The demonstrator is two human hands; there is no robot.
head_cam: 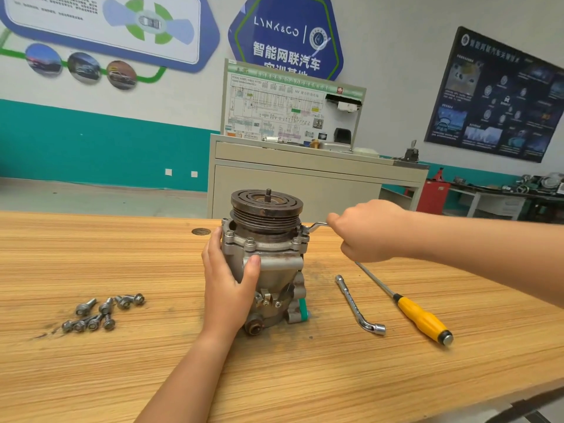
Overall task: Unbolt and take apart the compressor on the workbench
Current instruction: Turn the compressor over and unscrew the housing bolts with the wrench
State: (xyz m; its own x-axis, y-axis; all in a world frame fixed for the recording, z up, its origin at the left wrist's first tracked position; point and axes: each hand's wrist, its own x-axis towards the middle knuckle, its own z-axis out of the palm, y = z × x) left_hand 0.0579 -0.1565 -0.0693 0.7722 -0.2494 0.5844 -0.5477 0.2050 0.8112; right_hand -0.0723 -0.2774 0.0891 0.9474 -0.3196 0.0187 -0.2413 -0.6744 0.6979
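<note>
A grey metal compressor (274, 270) stands upright on the wooden workbench (122, 361), its dark grooved pulley (266, 206) on top. My left hand (227, 285) grips the compressor's body from the left, thumb across the front. My right hand (366, 232) is curled round the handle of a bent socket wrench (316, 226) whose head sits on a bolt at the flange's right rear. Other bolts (250, 243) remain in the flange.
Several loose bolts (103, 312) lie in a pile left of the compressor. To its right lie an L-shaped socket wrench (358, 303) and a yellow-handled screwdriver (422, 319). A beige training cabinet (305, 178) stands behind the bench.
</note>
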